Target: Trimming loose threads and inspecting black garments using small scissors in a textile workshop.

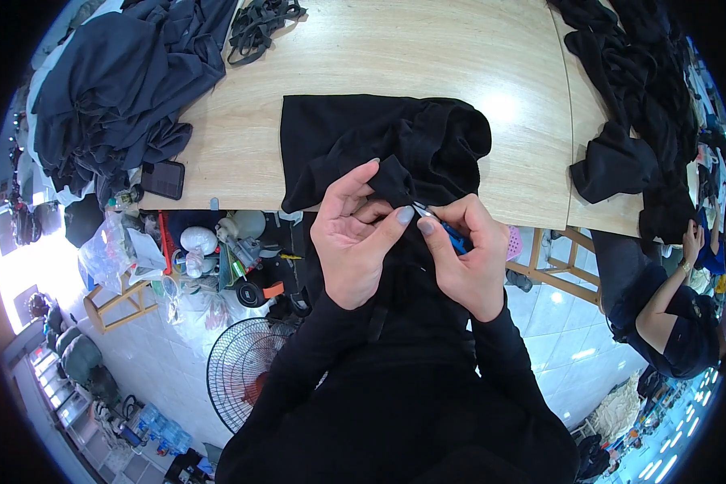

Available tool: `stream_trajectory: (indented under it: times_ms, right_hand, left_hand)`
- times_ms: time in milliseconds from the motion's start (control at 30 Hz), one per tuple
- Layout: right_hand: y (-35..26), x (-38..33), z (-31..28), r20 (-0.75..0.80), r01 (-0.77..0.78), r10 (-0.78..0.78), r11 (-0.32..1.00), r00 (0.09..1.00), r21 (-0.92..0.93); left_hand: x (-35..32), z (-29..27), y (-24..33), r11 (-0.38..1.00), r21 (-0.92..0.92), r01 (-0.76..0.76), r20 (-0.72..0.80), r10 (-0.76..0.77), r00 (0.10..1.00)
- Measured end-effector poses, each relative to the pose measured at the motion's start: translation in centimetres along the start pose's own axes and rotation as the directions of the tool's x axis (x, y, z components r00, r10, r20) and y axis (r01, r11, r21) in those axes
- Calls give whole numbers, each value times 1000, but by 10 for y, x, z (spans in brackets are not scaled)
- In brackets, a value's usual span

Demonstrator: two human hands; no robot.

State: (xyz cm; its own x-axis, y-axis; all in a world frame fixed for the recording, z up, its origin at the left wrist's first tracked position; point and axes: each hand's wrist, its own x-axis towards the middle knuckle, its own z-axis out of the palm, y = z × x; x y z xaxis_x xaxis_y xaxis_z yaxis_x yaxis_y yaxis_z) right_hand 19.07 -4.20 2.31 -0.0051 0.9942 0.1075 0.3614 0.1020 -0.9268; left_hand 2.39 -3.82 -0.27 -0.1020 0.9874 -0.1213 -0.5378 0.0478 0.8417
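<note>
A black garment (331,129) lies bunched on the near part of the table, its near edge lifted toward me. My left hand (351,242) pinches a fold of it between thumb and fingers. Close beside it, my right hand (472,258) is closed around a small blue-handled tool (458,240). The tool's pale metal tip touches or nearly touches the cloth by my left thumb. My fingers cover most of the tool, so its exact kind is hidden.
Dark cloth is piled on the pale wooden table (508,64) at left (129,81) and right (637,89). Black straps (262,28) and a phone (163,179) lie leftward. A fan (246,371) stands below left. Another person (678,323) is at the right.
</note>
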Motion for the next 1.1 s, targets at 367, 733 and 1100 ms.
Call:
stream_trajectory:
  times_ms: [367,733,1100]
  right_hand:
    - [0,1,0,-15,12,-13,998,1000,-53]
    - [-3,3,1,-4,-5,5,999,1000,-32]
    - [6,-5,-3,34,-72,72,997,997,-2]
  left_hand:
    - [-1,0,-2,994,96,-56,-9,57,998]
    - [-2,1,-1,991,105,-81,-21,84,996]
    - [2,4,8,987,-100,123,-136,-136,981]
